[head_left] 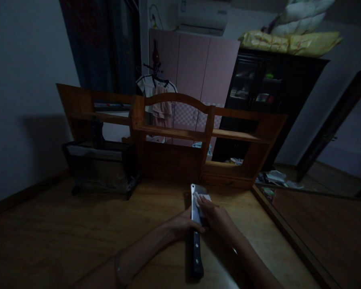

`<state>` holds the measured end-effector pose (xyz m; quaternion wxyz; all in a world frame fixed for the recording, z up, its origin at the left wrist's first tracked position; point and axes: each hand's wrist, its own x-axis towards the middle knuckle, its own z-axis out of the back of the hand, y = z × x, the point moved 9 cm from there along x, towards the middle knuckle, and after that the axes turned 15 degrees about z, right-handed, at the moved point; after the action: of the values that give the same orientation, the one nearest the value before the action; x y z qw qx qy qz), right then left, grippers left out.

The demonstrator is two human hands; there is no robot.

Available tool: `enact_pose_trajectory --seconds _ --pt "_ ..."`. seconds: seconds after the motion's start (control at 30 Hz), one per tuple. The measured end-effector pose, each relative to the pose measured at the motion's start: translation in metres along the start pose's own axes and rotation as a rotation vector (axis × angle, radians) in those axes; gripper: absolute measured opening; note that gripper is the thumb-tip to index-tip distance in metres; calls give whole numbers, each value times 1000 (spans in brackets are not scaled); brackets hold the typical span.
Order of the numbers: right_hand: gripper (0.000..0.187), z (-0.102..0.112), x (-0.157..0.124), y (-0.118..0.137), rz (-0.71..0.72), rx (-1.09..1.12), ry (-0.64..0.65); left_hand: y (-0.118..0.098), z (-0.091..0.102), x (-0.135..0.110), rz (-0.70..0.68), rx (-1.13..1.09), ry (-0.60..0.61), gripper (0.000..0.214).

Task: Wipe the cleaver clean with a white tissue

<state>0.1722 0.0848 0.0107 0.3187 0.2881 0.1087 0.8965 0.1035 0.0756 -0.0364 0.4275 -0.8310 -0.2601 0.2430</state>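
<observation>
A cleaver [197, 249] with a black riveted handle points away from me over the wooden table, its blade at the far end. My left hand [185, 224] grips it where blade and handle meet, the thumb lying across. On the flat of the blade, my right hand [209, 206] presses a white tissue [197, 197], with its fingers closed over it. The tissue partly covers the blade, and the left fingers are hidden beneath the cleaver.
A wooden shelf unit [174, 130] stands along the table's far side. At the left sits a black-framed knife holder [100, 166] with a dark handle sticking up. The table's raised edge [284, 233] runs along the right. Behind are pink wardrobe doors [192, 68] and a dark cabinet [289, 76].
</observation>
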Motion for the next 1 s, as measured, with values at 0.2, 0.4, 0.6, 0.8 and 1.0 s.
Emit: enact_pose_trajectory --seconds 0.2,0.4,0.6,0.8,1.0 --pt "41 -7 9 32 157 345 36 4 5 0 -2 79 -17 56" --pt "34 2 -1 11 35 377 55 4 -3 0 33 9 57 62" --pt "33 17 -12 -19 -123 135 -3 7 9 3 46 7 -6 73" --pt "43 9 -5 -3 -32 200 -3 7 11 1 37 -9 -33 78" --pt "35 -6 5 22 83 479 37 3 6 -2 28 -73 -32 46"
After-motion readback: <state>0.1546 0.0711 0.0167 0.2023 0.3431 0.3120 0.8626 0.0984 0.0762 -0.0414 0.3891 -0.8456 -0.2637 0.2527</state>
